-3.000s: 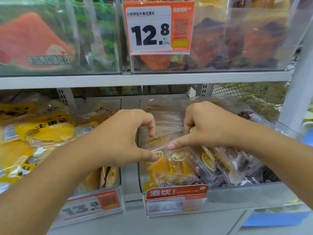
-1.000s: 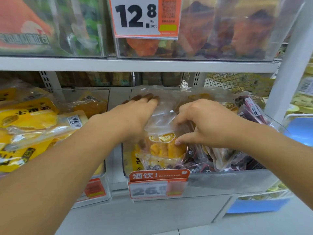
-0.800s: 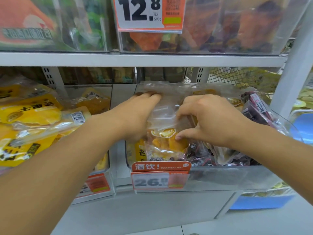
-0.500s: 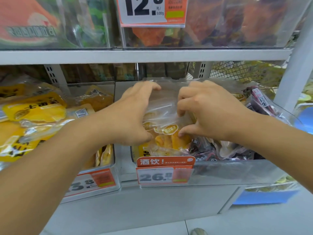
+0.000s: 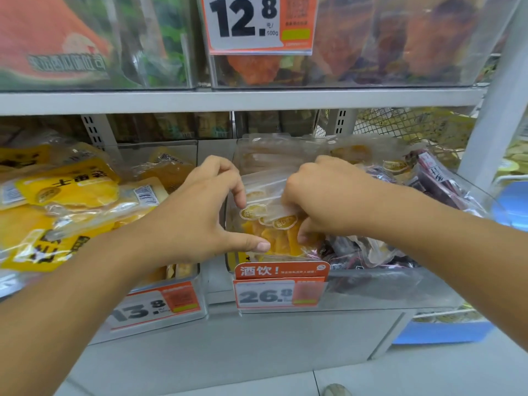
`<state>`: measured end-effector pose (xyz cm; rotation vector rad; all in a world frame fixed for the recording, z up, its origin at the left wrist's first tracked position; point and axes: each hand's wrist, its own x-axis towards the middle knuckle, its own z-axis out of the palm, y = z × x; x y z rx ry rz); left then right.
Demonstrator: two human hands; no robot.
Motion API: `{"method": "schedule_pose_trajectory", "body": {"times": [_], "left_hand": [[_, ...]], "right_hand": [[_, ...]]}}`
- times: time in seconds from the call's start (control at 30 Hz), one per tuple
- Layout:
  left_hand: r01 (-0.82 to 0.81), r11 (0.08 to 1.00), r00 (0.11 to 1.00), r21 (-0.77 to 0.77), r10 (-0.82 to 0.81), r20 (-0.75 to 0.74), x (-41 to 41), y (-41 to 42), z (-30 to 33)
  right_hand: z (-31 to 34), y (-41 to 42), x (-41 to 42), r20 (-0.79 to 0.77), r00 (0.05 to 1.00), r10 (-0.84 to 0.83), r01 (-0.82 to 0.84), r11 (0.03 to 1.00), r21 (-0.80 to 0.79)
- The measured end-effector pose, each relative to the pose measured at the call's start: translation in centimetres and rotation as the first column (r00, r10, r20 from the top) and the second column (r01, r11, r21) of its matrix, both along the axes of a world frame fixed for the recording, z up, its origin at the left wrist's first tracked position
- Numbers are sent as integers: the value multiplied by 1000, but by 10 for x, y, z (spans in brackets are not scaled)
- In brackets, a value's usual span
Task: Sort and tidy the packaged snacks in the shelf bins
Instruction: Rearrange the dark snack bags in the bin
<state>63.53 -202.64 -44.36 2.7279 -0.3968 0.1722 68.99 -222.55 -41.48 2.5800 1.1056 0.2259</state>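
Observation:
Clear packets of yellow dried fruit [image 5: 271, 224] stand stacked in the left part of the middle clear bin [image 5: 371, 284]. My left hand [image 5: 200, 212] grips the stack from its left side, thumb across the front and fingers curled over the top. My right hand [image 5: 323, 201] grips the same packets from the right, its fingertips hidden behind them. Dark purple snack packets [image 5: 371, 252] fill the right part of this bin.
The left bin [image 5: 160, 307] holds yellow mango packets [image 5: 71, 195] and carries a 13.8 tag. A 26.8 price tag [image 5: 280, 290] hangs on the middle bin. Upper-shelf bins [image 5: 371, 52] sit above, with a white upright post [image 5: 494, 110] and a blue crate [image 5: 511, 207] at right.
Both hands have curled tighter round the yellow fruit packets; the left thumb has come across the front of the stack. The view has shifted slightly.

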Motion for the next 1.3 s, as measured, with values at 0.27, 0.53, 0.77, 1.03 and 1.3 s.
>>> {"method": "schedule_pose_trajectory", "body": {"times": [0.27, 0.53, 0.77, 1.03, 1.3], "left_hand": [[35, 999, 998, 1, -35, 51, 1, 3, -2], [36, 994, 994, 99, -47, 102, 3, -2, -2], [-14, 986, 1000, 167, 9, 29, 7, -5, -3], [-29, 992, 998, 120, 23, 53, 7, -14, 3], [4, 983, 996, 185, -21, 88, 19, -42, 11]], "right_hand": [[-1, 9, -4, -113, 986, 121, -34, 816, 577], [0, 2, -6, -349, 935, 70, 66, 929, 363], [-17, 3, -3, -329, 943, 48, 141, 838, 526], [13, -18, -10, -172, 985, 9, 74, 880, 469], [13, -56, 12, -337, 934, -121, 192, 963, 188]]}}
